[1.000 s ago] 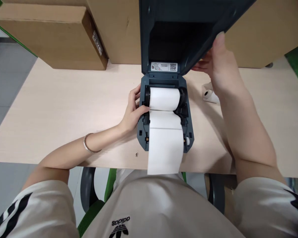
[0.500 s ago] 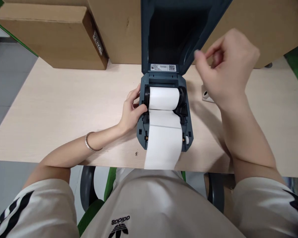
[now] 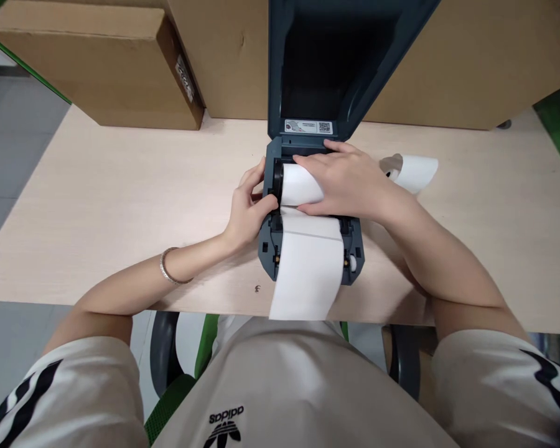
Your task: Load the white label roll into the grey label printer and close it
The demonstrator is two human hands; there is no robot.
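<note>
A dark blue-grey label printer (image 3: 269,246) stands on the desk with its lid (image 3: 336,68) raised. Inside it lies a white label roll (image 3: 298,183), whose strip (image 3: 308,267) runs out over the printer's front and past the desk edge. My left hand (image 3: 249,208) grips the printer's left side, thumb on the inner rim by the roll holder. Across the right part of the roll lies my right hand (image 3: 348,180), fingers spread around it and one fingertip near the lid's hinge. It hides the right roll holder.
Another white roll (image 3: 415,173) lies on the desk, right of the printer. At the back left is a cardboard box (image 3: 84,74), and a large cardboard surface (image 3: 471,68) stands behind the printer. The desk's front edge runs close to my body.
My right hand has come down and left from the air onto the roll in the printer. The other roll on the right now shows more fully. My left hand keeps its grip.
</note>
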